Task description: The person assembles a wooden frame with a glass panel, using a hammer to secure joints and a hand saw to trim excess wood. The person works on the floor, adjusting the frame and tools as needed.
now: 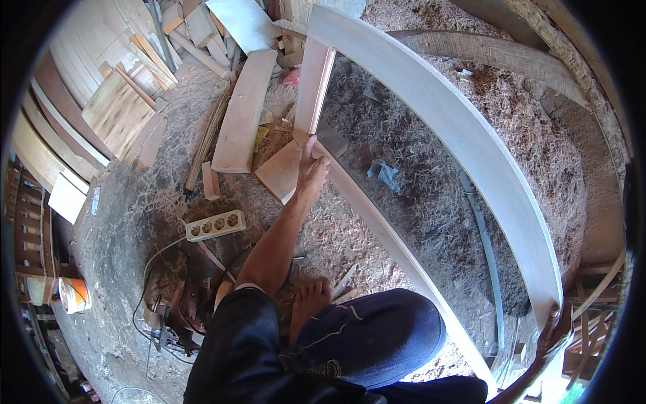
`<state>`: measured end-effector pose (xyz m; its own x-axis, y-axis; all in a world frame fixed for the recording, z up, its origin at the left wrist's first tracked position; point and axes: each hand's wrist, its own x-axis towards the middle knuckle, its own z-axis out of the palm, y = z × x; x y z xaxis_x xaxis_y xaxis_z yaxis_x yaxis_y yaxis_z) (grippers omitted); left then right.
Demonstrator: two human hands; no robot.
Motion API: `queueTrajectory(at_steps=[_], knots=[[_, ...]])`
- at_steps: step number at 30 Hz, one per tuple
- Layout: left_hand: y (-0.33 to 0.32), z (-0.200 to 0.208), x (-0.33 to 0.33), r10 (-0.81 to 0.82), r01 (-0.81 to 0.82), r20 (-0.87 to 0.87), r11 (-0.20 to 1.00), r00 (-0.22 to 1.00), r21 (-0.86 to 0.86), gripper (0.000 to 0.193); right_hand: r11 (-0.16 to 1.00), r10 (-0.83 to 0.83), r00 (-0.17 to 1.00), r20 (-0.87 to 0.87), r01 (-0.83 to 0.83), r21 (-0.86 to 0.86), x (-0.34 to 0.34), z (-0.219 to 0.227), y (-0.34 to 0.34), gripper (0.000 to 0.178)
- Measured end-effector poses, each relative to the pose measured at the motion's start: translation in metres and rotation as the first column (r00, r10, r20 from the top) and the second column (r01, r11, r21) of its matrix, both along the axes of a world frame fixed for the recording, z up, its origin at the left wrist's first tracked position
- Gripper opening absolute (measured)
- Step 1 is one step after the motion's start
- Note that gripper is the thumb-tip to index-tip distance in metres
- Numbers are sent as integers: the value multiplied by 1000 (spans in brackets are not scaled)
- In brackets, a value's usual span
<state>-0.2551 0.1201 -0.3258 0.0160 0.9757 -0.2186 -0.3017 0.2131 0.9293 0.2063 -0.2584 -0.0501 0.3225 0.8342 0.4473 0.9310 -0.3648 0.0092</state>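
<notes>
Against the left hand [313,170] lies the wooden frame [464,132].

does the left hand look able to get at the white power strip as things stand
Probably yes: the left hand would need to release the curved frame, but nothing visible covers the power strip beside its forearm.

A woodworking workshop: shavings [545,155] heap along the right edge of the grey floor [128,236], wood offcuts [200,27] pile at its far left corner, and boards [120,118] of several widths stand along its left edge. Toward the floor's near left corner, a white power strip [214,227] with 4 sockets [219,223] lies near a small reddish machine [183,301].
</notes>
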Motion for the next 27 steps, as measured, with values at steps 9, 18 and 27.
queueTrajectory(at_steps=[9,18,27], knots=[[-17,-14,7,-54,75,-175,991,983,115,67,998,19,1000,-21,-18,59,-23,4,11,67],[35,-36,-8,371,-351,-187,927,910,130,38,994,57,997,59,-63,92,-42,14,14,63],[150,-93,-96,147,-15,-642,979,752,205,32,988,81,996,24,-83,128,-42,8,5,64]])
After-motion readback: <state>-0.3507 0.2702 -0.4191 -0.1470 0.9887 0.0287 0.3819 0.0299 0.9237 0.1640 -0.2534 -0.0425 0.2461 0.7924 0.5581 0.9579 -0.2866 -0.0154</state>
